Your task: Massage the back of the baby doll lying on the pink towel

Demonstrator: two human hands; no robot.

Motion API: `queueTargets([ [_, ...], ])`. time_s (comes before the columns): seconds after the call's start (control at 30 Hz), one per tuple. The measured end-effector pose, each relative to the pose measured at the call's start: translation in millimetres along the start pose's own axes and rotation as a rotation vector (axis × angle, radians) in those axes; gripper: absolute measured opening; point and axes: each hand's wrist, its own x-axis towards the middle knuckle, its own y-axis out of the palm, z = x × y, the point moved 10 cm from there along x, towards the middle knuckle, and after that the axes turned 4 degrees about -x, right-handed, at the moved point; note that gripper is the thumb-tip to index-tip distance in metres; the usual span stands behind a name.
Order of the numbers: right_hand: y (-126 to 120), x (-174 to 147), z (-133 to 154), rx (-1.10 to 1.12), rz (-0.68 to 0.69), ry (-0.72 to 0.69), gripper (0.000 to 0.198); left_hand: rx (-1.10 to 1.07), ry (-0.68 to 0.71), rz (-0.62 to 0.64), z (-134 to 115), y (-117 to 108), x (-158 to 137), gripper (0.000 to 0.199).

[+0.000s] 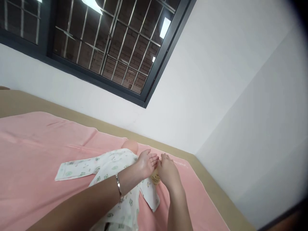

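My left hand (146,164), with a silver bangle at the wrist, is turned palm up with its fingers stretched out and nothing on them. Close to its fingertips, my right hand (168,171) shows its back, fingers loosely bent and slightly apart, with no held thing visible. Between and below the hands is a small yellow item (155,177) with dark markings, partly covered; its kind is unclear. Under my left forearm lies a white baby top (115,165) with small green prints, sleeves spread out. Beyond its neck shows a rounded, skin-toned doll's head (130,146).
A pink cloth (72,134) with some creases covers the tan padded surface (207,170). White walls (204,64) meet in a corner at the right. A dark-framed window (103,41) with metal bars is set in the wall above.
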Motion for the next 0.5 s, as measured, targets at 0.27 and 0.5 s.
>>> queueTargets([
  [0.27,-10,14,-7,-0.103,0.043,0.217,0.036,0.020,-0.122,-0.029,-14,-31,-56,0.061],
  [0.5,-10,13,1,-0.120,0.049,0.287,0.039,-0.034,-0.094,-0.073,-57,-28,-97,0.056],
])
